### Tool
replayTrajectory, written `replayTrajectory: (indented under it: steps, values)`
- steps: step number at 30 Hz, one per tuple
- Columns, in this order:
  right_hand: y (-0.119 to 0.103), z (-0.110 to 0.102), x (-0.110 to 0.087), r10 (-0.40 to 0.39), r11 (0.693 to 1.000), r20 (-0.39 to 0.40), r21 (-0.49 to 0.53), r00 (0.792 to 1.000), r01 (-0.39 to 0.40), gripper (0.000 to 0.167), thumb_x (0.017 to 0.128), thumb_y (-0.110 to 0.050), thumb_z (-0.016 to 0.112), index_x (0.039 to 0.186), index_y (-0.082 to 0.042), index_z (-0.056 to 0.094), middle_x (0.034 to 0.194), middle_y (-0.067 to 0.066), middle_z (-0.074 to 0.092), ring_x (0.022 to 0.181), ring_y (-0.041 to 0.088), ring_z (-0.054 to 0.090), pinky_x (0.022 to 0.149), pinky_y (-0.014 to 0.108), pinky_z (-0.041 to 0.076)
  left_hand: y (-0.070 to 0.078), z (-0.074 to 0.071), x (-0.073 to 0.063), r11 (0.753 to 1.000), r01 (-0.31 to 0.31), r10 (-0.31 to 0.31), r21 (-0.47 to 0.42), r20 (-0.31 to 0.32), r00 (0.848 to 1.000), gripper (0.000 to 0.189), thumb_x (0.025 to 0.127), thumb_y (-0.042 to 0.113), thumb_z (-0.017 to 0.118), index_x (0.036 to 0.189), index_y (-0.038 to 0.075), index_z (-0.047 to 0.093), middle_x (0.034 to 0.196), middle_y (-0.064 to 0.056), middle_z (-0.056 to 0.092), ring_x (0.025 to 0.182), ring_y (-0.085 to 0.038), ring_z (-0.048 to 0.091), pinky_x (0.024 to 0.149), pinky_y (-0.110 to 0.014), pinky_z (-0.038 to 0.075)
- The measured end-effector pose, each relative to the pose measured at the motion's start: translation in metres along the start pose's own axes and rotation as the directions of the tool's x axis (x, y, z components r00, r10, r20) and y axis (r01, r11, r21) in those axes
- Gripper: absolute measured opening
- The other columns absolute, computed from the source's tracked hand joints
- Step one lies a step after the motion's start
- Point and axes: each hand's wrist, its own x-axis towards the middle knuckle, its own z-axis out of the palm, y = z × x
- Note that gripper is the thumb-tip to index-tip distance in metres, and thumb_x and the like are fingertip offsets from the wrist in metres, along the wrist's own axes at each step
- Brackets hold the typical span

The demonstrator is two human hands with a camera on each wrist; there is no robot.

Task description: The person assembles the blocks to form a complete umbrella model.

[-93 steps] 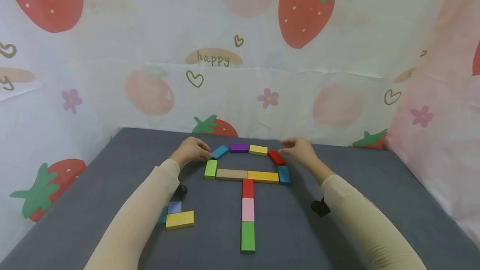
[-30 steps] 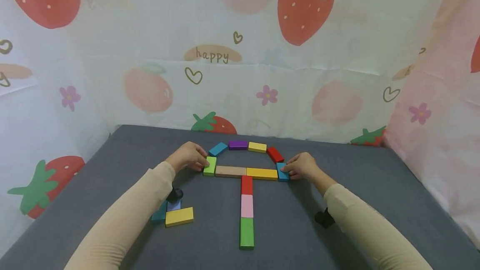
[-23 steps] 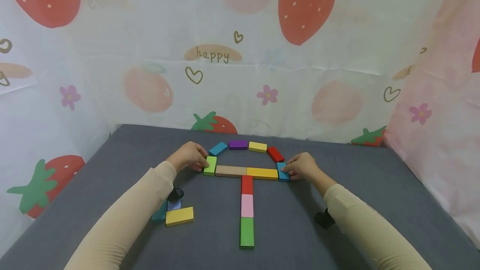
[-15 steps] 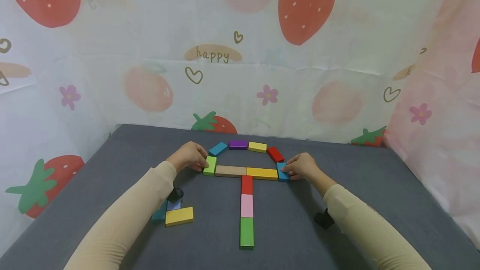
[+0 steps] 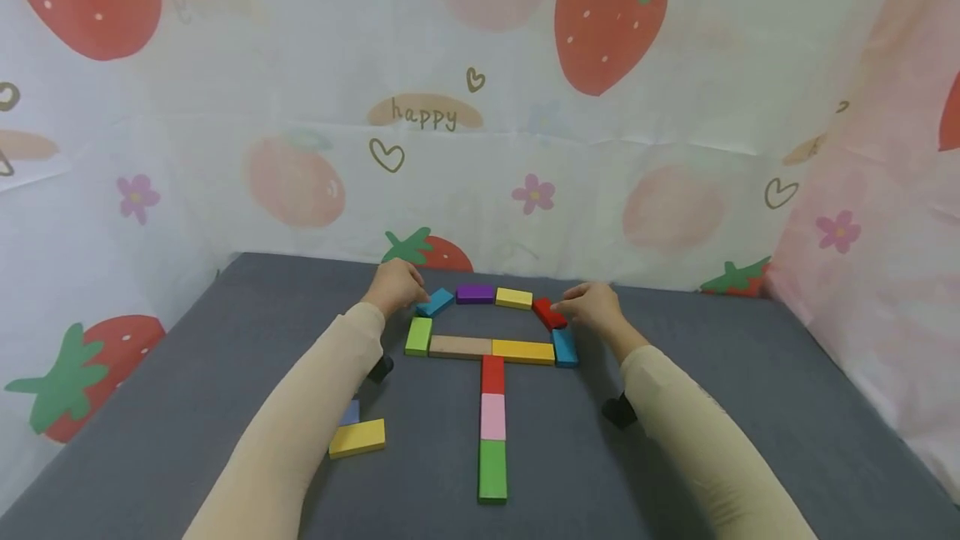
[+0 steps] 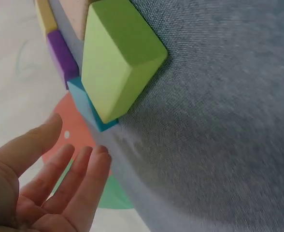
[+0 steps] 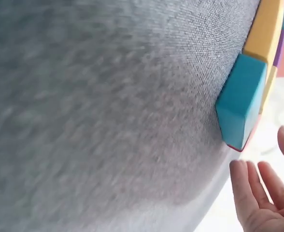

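Note:
Coloured wooden blocks lie on a dark grey cloth in an umbrella-like outline. The arch holds a light green block (image 5: pixel 418 336), a blue block (image 5: pixel 435 302), a purple block (image 5: pixel 475 294), a yellow block (image 5: pixel 513 298), a red block (image 5: pixel 548 314) and a teal-blue block (image 5: pixel 565 348). A tan block (image 5: pixel 461 347) and an orange-yellow block (image 5: pixel 522 352) form the crossbar. My left hand (image 5: pixel 395 285) is beside the blue block, fingers spread around nothing in the left wrist view. My right hand (image 5: pixel 597 307) is by the red block, its thumb and fingers apart.
Below the crossbar runs a column of a red block (image 5: pixel 492 375), a pink block (image 5: pixel 492 417) and a green block (image 5: pixel 492 471). At the near left lie a loose yellow block (image 5: pixel 357 437) and a violet-blue block (image 5: pixel 350 413), partly behind the left sleeve. A strawberry-print curtain (image 5: pixel 450 215) stands behind.
Both hands have let go of the light green and teal-blue end blocks and moved back toward the blue and red slanted blocks. The left sleeve now covers more of the loose blocks.

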Motion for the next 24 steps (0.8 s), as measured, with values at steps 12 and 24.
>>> replayTrajectory:
  steps: [12, 24]
  values:
    - [0.001, 0.015, 0.018, 0.014, 0.996, -0.021, -0.087, 1.000, -0.016, 0.035, 0.086, -0.016, 0.078, 0.115, 0.000, 0.072, 0.130, 0.022, 0.062, 0.111, 0.032, 0.058, 0.093, 0.041, 0.054, -0.005, 0.007, 0.007, 0.999, 0.047, -0.046, -0.025, 0.051, 0.998, 0.033, 0.086, 0.008, 0.076, 0.115, -0.004, 0.069, 0.127, -0.023, 0.064, 0.103, -0.033, 0.068, 0.084, -0.038, 0.059]
    - [0.000, 0.014, 0.019, 0.037, 0.991, -0.008, -0.124, 0.999, -0.038, 0.035, 0.084, -0.017, 0.079, 0.115, -0.002, 0.073, 0.129, 0.021, 0.063, 0.105, 0.029, 0.058, 0.087, 0.037, 0.055, -0.007, 0.010, 0.008, 0.995, 0.091, -0.088, -0.040, 0.060, 0.994, 0.030, 0.085, 0.006, 0.077, 0.113, -0.002, 0.072, 0.131, -0.022, 0.062, 0.101, -0.030, 0.069, 0.082, -0.034, 0.060]
